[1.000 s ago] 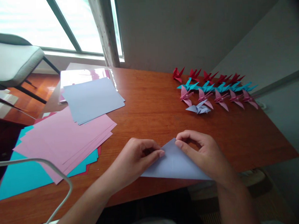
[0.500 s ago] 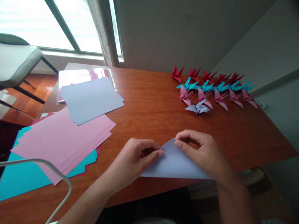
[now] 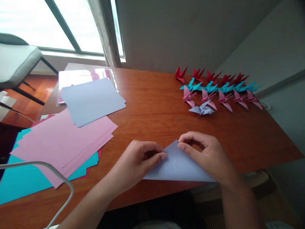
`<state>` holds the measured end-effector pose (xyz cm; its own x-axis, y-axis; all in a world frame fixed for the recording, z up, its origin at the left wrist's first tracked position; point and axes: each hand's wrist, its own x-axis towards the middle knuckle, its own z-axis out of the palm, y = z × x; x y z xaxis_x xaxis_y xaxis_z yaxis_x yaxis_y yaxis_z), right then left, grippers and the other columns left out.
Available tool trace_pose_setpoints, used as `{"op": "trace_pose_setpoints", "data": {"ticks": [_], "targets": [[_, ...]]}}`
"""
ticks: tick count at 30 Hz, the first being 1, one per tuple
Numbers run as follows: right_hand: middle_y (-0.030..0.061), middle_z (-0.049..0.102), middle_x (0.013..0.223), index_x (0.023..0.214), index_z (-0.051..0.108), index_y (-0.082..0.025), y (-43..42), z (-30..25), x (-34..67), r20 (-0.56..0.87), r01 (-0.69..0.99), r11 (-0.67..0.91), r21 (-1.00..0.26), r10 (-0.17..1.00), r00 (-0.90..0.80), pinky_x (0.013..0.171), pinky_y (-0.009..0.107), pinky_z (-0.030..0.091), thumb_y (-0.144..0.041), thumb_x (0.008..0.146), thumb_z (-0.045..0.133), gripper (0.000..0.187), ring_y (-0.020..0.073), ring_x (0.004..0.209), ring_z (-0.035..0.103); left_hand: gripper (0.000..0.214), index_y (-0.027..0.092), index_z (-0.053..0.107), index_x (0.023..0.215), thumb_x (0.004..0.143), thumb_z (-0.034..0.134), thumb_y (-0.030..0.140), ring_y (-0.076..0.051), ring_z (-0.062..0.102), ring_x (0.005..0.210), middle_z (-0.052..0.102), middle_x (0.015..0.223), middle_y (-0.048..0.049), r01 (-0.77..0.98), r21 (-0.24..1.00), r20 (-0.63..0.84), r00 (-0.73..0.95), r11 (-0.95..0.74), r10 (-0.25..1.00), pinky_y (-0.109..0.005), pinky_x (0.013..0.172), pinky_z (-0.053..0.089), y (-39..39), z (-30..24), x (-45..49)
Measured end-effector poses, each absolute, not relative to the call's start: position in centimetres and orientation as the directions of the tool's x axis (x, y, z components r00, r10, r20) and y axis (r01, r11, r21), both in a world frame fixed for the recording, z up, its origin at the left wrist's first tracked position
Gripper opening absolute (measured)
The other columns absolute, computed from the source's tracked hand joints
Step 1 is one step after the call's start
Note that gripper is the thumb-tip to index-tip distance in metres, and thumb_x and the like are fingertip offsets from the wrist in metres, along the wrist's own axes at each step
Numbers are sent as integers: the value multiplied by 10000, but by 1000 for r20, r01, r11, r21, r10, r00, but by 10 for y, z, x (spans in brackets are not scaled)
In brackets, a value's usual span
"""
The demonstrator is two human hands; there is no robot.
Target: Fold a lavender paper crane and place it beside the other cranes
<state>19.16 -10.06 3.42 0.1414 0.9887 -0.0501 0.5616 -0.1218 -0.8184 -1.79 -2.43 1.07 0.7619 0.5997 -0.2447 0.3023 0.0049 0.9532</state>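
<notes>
A pale lavender sheet of paper, folded into a triangle, lies near the table's front edge with its peak pointing away from me. My left hand pinches its left sloping edge between thumb and fingers. At the peak, my right hand grips the corner with thumb and forefinger, and its palm covers part of the right edge. Beyond my right hand sits a lavender paper crane. Behind it stand rows of pink cranes, turquoise cranes and red cranes.
Lavender sheets lie on pink sheets at the left, over turquoise sheets and some red ones. A shiny plastic packet is behind them. A white cable curves across the lower left. A chair stands by the window.
</notes>
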Motion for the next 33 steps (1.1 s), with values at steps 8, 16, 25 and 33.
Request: {"op": "trace_pose_setpoints", "data": {"ticks": [8, 16, 25, 33], "targets": [[28, 730, 861, 847, 713, -221, -101, 34, 191, -55, 560, -129, -818, 988, 147, 718, 271, 534, -318, 894, 648, 125, 184, 793, 674, 304, 147, 714, 812, 931, 591, 398, -117, 526, 652, 634, 718, -5, 313, 950, -250, 763, -2, 597, -196, 549, 379, -24, 9, -18], [23, 722, 860, 856, 709, -222, -101, 34, 191, -71, 546, -141, -826, 986, 148, 712, 269, 526, -309, 896, 647, 114, 181, 789, 668, 321, 143, 717, 799, 926, 581, 404, -116, 506, 637, 618, 702, -8, 316, 949, -254, 757, 3, 602, -192, 528, 367, -25, 9, -18], [29, 732, 870, 847, 713, -223, -101, 35, 191, -66, 560, -134, -818, 988, 141, 716, 274, 532, -310, 898, 641, 124, 186, 796, 672, 309, 143, 713, 784, 927, 587, 387, -101, 491, 616, 605, 680, 8, 315, 949, -250, 759, -2, 601, -186, 524, 359, -24, 11, -17], [26, 743, 861, 858, 720, -224, -101, 37, 192, -79, 570, -139, -810, 989, 129, 716, 279, 534, -301, 894, 647, 112, 190, 790, 683, 285, 147, 734, 807, 921, 596, 368, -107, 516, 613, 650, 680, -1, 324, 946, -233, 738, -30, 633, -188, 526, 371, -25, 9, -18]]}}
